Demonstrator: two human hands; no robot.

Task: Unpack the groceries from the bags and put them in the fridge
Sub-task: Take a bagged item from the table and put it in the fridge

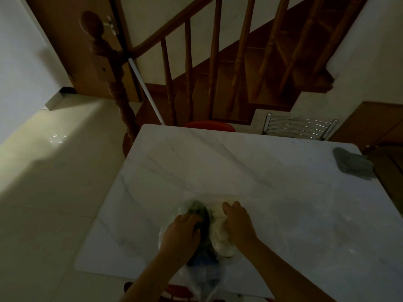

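Note:
A clear plastic grocery bag (204, 280) lies on the near edge of the white marble table (250, 171). Inside it I see dark green vegetables (204, 216) and a pale white bundle (219, 238). My left hand (182, 233) reaches into the bag, fingers curled on the green vegetables. My right hand (238, 223) rests on the white bundle, fingers bent over it. The room is dim, and the lower part of the bag is hard to make out. The fridge is not in view.
A grey cloth (352, 163) lies at the table's far right corner. A red stool (210, 125) and a metal chair back (299, 127) stand behind the table. A wooden staircase with banister (218, 62) rises beyond. Tiled floor (54, 171) spreads left.

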